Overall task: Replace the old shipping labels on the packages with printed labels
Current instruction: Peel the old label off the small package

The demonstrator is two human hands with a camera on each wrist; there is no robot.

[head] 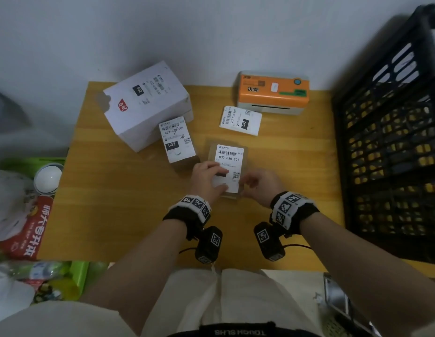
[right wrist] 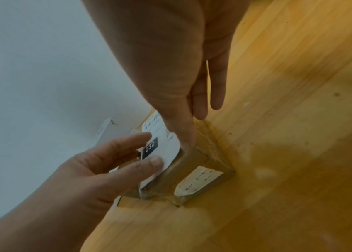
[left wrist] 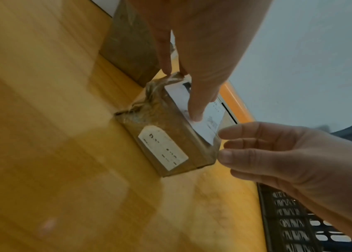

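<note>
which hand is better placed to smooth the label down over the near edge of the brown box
Left, probably. The left hand already lies flat on the label, fingers straight, pressing it to the brown box. The right hand only touches the box's right near corner with its fingertips, steadying it.

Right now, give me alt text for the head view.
Both hands, left hand and right hand, press a printed label flat onto a small brown package on the wooden table; behind lie two labelled packages, a loose label and an orange printer.
</note>
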